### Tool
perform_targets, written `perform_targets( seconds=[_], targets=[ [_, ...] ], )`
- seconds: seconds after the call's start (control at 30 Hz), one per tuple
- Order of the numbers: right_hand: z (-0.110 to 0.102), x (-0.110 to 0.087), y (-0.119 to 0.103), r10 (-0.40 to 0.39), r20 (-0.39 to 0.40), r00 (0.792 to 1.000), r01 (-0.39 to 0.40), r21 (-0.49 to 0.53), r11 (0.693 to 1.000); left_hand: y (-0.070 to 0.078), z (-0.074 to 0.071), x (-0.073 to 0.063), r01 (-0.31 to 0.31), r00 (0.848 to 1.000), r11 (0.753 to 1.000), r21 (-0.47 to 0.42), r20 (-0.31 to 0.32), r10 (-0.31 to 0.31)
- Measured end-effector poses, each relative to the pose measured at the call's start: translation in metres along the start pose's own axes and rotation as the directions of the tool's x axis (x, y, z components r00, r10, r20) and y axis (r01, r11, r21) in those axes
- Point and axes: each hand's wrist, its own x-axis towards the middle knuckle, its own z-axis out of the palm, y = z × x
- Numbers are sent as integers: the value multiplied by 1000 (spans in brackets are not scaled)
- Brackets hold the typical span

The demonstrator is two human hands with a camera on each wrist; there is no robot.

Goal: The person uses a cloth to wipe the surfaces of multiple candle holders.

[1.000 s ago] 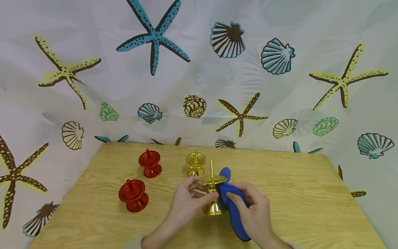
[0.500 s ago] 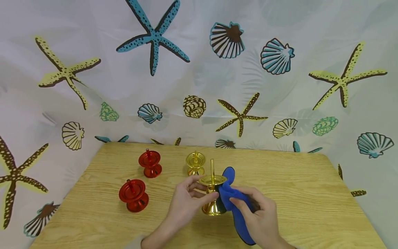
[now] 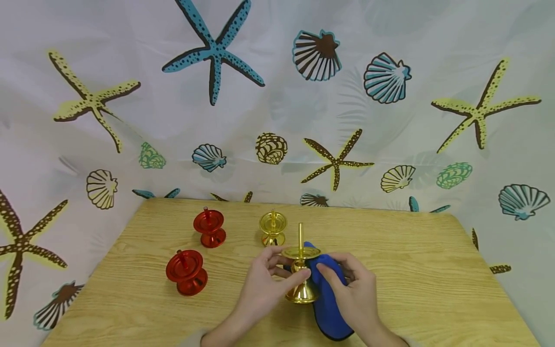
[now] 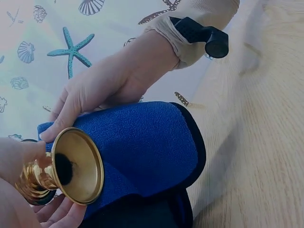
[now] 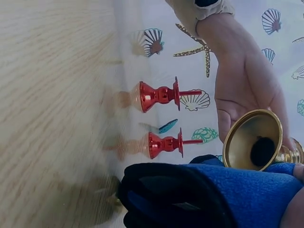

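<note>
A shiny gold candle holder (image 3: 302, 289) with a spike and a flat dish is held up off the table by my left hand (image 3: 269, 284), thumb on its stem and fingers behind. My right hand (image 3: 357, 289) pinches a blue cloth (image 3: 331, 313) with dark edging against the holder's right side. In the left wrist view the cloth (image 4: 147, 147) spreads behind the holder's hollow base (image 4: 88, 166), which has a dark round patch inside. The right wrist view shows that base (image 5: 254, 137) tilted toward the camera, above the folded cloth (image 5: 251, 190).
Two red candle holders, one at the back (image 3: 209, 226) and one nearer (image 3: 186, 272), stand on the left of the wooden table (image 3: 433, 279). A second gold holder (image 3: 273, 229) stands behind my left hand. A seashell-patterned curtain (image 3: 243, 120) rises behind the table.
The gold candle holder and my left hand have shifted slightly right. My right hand moved out to the right, then back in, and the cloth wraps further behind the stem.
</note>
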Motion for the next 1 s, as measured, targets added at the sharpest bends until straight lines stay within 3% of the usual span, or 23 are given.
perform_targets(
  seconds=[0.3, 0.53, 0.77, 1.0],
  targets=[
    [-3, 5, 3, 42, -32, 999, -42, -13, 999, 0, -2, 0, 15, 999, 997, -72, 51, -11],
    [-1, 4, 1, 91, -14, 996, -91, 5, 996, -1, -3, 3, 30, 989, 989, -142, 148, -8],
    [-1, 1, -3, 69, 3, 998, -69, -10, 998, -4, -3, 4, 27, 995, 994, -102, 98, -17],
    [-3, -4, -11, -36, 1, 999, 36, 2, 999, -4, -6, 5, 11, 997, 998, -67, 74, -6]
  ],
)
